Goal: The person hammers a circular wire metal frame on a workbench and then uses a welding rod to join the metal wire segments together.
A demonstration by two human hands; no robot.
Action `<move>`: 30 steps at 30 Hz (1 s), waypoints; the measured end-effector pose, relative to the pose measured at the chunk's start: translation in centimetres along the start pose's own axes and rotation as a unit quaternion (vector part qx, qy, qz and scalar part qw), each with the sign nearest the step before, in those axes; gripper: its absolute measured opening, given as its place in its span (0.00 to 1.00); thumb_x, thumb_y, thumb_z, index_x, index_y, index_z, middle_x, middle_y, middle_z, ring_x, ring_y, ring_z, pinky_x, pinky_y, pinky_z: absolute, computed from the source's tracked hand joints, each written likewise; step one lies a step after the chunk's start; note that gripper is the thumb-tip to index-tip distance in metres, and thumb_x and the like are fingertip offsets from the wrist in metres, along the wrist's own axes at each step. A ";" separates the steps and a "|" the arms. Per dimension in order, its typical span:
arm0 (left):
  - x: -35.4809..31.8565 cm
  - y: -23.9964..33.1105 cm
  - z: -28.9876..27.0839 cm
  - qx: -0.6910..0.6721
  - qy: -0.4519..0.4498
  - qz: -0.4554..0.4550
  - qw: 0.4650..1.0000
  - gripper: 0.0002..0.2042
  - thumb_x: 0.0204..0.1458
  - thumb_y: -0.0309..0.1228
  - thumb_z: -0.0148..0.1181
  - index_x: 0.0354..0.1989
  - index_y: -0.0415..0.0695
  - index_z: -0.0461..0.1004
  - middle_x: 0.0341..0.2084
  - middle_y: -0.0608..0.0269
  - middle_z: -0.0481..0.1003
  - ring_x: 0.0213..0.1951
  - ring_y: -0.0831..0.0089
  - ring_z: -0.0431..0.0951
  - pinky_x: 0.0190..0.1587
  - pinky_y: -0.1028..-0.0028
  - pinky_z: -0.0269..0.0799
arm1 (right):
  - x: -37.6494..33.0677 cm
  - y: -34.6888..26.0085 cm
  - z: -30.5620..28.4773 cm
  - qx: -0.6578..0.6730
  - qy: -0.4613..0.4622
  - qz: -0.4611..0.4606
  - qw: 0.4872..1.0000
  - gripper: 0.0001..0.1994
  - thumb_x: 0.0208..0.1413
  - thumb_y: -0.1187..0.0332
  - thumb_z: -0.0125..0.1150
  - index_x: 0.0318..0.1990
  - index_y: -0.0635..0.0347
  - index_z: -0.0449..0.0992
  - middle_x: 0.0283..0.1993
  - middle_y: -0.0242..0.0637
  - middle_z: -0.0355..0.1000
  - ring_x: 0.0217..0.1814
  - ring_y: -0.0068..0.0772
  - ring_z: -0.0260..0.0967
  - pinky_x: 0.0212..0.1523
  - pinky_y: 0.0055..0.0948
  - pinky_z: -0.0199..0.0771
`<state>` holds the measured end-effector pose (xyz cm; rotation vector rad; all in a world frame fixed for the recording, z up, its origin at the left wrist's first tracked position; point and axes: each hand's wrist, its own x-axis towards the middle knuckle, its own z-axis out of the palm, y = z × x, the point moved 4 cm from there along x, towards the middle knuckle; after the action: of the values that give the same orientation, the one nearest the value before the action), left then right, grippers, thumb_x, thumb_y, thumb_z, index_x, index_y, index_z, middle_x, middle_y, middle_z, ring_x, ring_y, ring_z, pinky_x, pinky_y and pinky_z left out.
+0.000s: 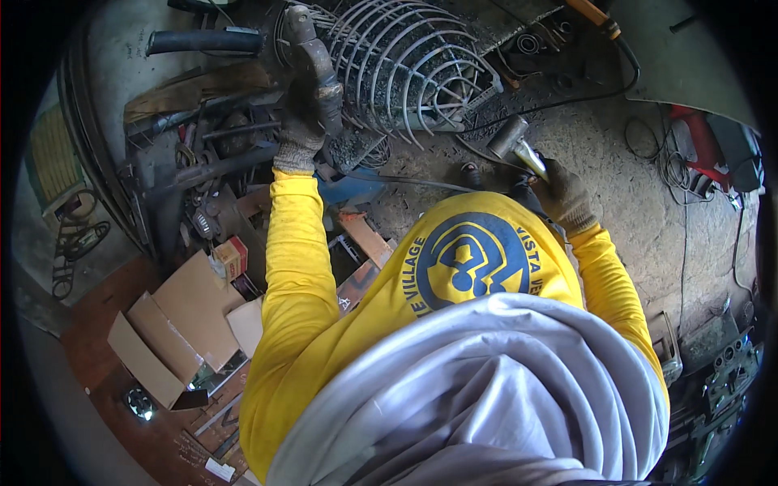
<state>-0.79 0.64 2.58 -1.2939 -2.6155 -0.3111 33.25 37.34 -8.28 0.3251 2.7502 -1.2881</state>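
My right hand (559, 197), in a dark work glove with a knitted cuff, is closed round the shiny handle of a hammer (509, 137). The hammer's head points up and to the left, apart from the metalwork. My left hand (301, 134), also gloved, is at a worn metal piece (310, 57) standing at the upper middle. Its fingers appear closed on the lower part of this piece, though they are partly hidden. Just right of it lies a cage of curved metal rods (405, 65), with dark flakes scattered under it.
Scrap metal and tubes crowd the left, including a dark pipe (203, 42). Opened cardboard boxes (194, 304) lie lower left. A thin grey rod or cable (405, 180) crosses before me. A red machine (698, 146) and loose cables are at right; metal parts (729, 373) lie lower right.
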 end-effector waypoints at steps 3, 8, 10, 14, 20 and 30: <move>0.5 1.4 0.0 0.059 0.034 0.071 0.995 0.30 0.56 0.36 0.63 0.66 0.37 0.64 0.57 0.42 0.71 0.59 0.47 0.72 0.63 0.59 0.67 | -0.8 -0.9 0.6 0.004 -0.021 0.067 0.998 0.20 0.59 0.55 0.62 0.55 0.54 0.75 0.42 0.53 0.78 0.42 0.57 0.78 0.41 0.46 0.78; 1.1 2.6 0.5 -0.020 0.036 0.044 0.998 0.32 0.55 0.36 0.64 0.67 0.37 0.63 0.60 0.41 0.69 0.63 0.46 0.69 0.66 0.58 0.63 | -2.4 -4.2 0.2 0.047 -0.002 0.081 0.996 0.20 0.61 0.54 0.61 0.55 0.57 0.75 0.45 0.54 0.78 0.48 0.57 0.77 0.48 0.47 0.76; 1.5 2.8 0.4 0.004 0.035 0.055 0.998 0.31 0.56 0.36 0.63 0.67 0.38 0.62 0.59 0.41 0.69 0.62 0.46 0.69 0.66 0.58 0.63 | -2.9 -3.5 1.7 0.032 0.052 0.037 0.997 0.21 0.58 0.56 0.65 0.53 0.59 0.76 0.36 0.56 0.77 0.39 0.61 0.77 0.37 0.47 0.76; 0.5 2.0 0.8 -0.049 0.023 -0.002 0.999 0.28 0.61 0.33 0.56 0.68 0.37 0.61 0.63 0.42 0.66 0.65 0.48 0.66 0.69 0.60 0.60 | -3.2 -1.4 3.2 0.013 0.014 0.050 0.999 0.20 0.58 0.53 0.64 0.49 0.59 0.78 0.36 0.57 0.77 0.39 0.61 0.77 0.37 0.49 0.75; -1.1 0.0 0.7 0.056 -0.034 -0.037 0.997 0.29 0.60 0.37 0.58 0.67 0.36 0.61 0.63 0.44 0.67 0.65 0.53 0.67 0.69 0.63 0.59 | -2.7 0.6 3.2 0.028 -0.077 0.091 0.992 0.22 0.60 0.51 0.61 0.52 0.57 0.75 0.44 0.57 0.77 0.47 0.60 0.76 0.45 0.50 0.76; 0.3 3.6 -1.6 -0.062 0.002 -0.126 0.990 0.25 0.57 0.47 0.58 0.53 0.37 0.69 0.43 0.46 0.74 0.45 0.50 0.76 0.48 0.57 0.70 | -2.5 4.5 3.2 0.104 -0.018 0.141 0.984 0.20 0.59 0.54 0.63 0.50 0.58 0.76 0.37 0.54 0.78 0.41 0.60 0.78 0.39 0.47 0.76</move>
<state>2.03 2.57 4.54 -0.9939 -2.7982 -0.5235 36.72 37.32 -13.25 0.6732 2.4309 -1.4822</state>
